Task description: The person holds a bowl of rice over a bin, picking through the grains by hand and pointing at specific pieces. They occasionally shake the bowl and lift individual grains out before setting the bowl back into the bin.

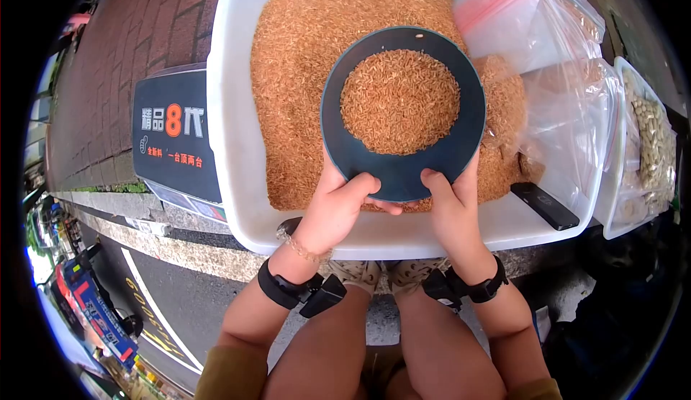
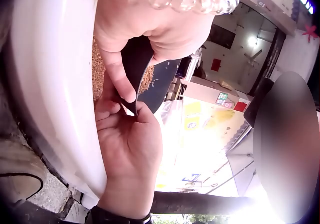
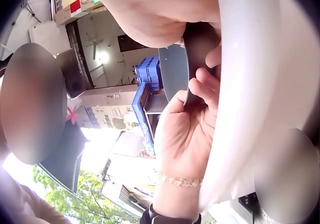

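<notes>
A round dark blue-grey bowl holds a heap of brown rice grains. My left hand, with a beaded bracelet at the wrist, grips the bowl's near left side, thumb on top of the rim. On the near right side my right hand grips it the same way, its fingers hidden underneath. The bowl is held over a white plastic tub of loose brown rice. In the left wrist view, the thumb and fingers of both hands clasp the bowl's edge.
Clear plastic bags lie in the tub's right side, beside a flat black object. A dark printed box stands left of the tub. At the right sits another white tray with bagged pale pieces.
</notes>
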A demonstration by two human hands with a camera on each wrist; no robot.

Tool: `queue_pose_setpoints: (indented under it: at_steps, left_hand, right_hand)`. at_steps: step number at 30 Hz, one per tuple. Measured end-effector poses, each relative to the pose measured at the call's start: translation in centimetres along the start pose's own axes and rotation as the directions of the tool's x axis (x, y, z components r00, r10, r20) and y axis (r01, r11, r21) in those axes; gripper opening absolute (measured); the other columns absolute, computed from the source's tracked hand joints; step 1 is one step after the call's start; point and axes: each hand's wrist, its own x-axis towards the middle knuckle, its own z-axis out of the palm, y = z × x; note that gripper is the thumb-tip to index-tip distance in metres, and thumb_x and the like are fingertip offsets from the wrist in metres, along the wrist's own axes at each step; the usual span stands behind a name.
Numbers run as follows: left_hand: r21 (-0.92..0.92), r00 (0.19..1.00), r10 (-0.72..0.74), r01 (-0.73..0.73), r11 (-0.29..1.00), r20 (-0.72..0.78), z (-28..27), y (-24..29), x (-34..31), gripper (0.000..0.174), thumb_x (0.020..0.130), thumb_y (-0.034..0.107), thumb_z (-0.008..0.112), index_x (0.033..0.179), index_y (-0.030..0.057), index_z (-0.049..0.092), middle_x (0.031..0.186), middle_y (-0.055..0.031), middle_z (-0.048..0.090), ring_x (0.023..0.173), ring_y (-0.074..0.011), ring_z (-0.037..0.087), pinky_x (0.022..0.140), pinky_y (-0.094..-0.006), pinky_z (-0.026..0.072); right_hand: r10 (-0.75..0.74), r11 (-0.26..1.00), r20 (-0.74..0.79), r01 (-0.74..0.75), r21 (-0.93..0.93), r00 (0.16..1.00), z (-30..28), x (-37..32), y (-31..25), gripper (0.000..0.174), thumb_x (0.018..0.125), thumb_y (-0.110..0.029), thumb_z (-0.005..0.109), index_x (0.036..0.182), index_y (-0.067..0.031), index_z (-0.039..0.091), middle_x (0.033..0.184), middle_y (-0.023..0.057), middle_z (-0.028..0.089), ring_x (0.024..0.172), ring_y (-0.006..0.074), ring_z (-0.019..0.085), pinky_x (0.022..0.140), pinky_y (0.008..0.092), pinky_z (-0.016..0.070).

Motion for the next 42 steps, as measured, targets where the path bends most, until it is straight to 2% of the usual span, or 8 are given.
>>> queue_pose_setpoints:
  at_steps: [9,11,13,14,18,21,24,42]
  left_hand:
    - [-0.036,0.999,0.017,-0.018,0.999,-0.036,0.1,0.2,-0.1,0.04,0.076,-0.002,0.04,0.116,-0.0006,0.034,0.099,-0.0146,0.054,0.082,-0.0272,0.059,0.059,-0.0374,0.0539]
    - [-0.033,0.996,-0.06,0.063,0.998,0.065,-0.5,0.1,0.0,0.058,0.076,-0.006,0.036,0.127,0.0067,0.012,0.111,-0.0159,0.045,0.085,-0.0253,0.057,0.061,-0.0345,0.0557]
    - [-0.038,0.992,-0.042,0.046,0.998,0.121,-0.7,-0.1,0.3,0.06,0.076,-0.007,0.035,0.128,0.0088,0.009,0.113,-0.016,0.043,0.086,-0.0254,0.057,0.062,-0.035,0.0557]
    - [-0.044,0.984,-0.021,0.03,0.999,0.175,-0.8,-0.2,0.2,0.062,0.076,-0.007,0.035,0.128,0.011,0.007,0.115,-0.016,0.041,0.086,-0.0255,0.057,0.062,-0.0354,0.0558]
    - [-0.053,0.996,-0.002,0.006,0.999,0.086,-0.4,-0.2,0.1,0.062,0.077,-0.006,0.035,0.128,0.0122,0.005,0.115,-0.0158,0.041,0.087,-0.0257,0.057,0.063,-0.0356,0.0558]
    - [-0.056,0.996,-0.045,0.049,0.997,0.072,-0.3,-0.1,0.0,0.06,0.077,-0.006,0.035,0.128,0.0104,0.007,0.112,-0.0155,0.044,0.086,-0.0255,0.058,0.063,-0.0353,0.0556]
    - [-0.031,0.999,-0.021,0.022,0.999,0.037,0.0,0.1,-0.2,0.039,0.077,-0.002,0.039,0.116,-0.0021,0.035,0.103,-0.0173,0.053,0.083,-0.0288,0.059,0.063,-0.039,0.0539]
    - [-0.114,0.987,0.047,-0.029,0.993,0.157,0.1,0.1,-1.0,0.034,0.079,-0.007,0.042,0.112,-0.0024,0.039,0.101,-0.0104,0.053,0.085,-0.0182,0.056,0.065,-0.0336,0.053]
  right_hand:
    - [0.058,0.998,0.045,-0.059,0.015,0.997,-0.2,0.2,-0.5,0.072,0.071,0.01,0.034,0.135,-0.004,0.004,0.13,0.0133,0.026,0.118,0.0192,0.03,0.097,0.0307,0.0267]
    - [0.086,0.996,0.064,-0.088,0.016,0.994,-0.2,0.0,-0.4,0.072,0.07,0.011,0.032,0.135,-0.0032,0.004,0.132,0.0141,0.024,0.12,0.0203,0.028,0.099,0.0317,0.0249]
    - [-0.152,0.965,0.014,0.151,-0.214,0.988,-0.1,-0.8,-0.4,0.073,0.067,0.012,0.029,0.135,-0.001,0.003,0.135,0.016,0.018,0.124,0.0231,0.022,0.101,0.0336,0.0192]
    - [-0.206,0.942,-0.019,0.193,-0.276,0.978,-0.1,-0.9,0.2,0.059,0.075,0.009,0.037,0.13,-0.0004,0.017,0.117,0.0082,0.038,0.102,0.012,0.041,0.088,0.0248,0.0334]
    - [-0.106,0.982,-0.03,0.099,-0.163,0.994,-0.3,-0.2,0.7,0.059,0.075,0.008,0.037,0.13,-0.0011,0.018,0.116,0.0076,0.038,0.102,0.0122,0.04,0.087,0.0234,0.0332]
    - [-0.105,0.987,-0.029,0.1,-0.125,0.994,-0.2,-0.2,0.3,0.06,0.074,0.008,0.038,0.13,-0.0014,0.019,0.116,0.0074,0.039,0.104,0.0121,0.039,0.088,0.0238,0.032]
    - [-0.026,0.998,0.033,0.028,-0.059,0.999,0.0,-0.3,-0.5,0.069,0.07,0.011,0.03,0.134,-0.0009,0.007,0.132,0.0137,0.024,0.122,0.0207,0.026,0.101,0.0333,0.0197]
    - [0.208,0.938,-0.098,-0.171,0.301,0.973,-0.2,-1.0,-1.3,0.054,0.07,0.007,0.047,0.12,-0.0081,0.032,0.108,0.006,0.046,0.1,0.0142,0.045,0.088,0.0298,0.0359]
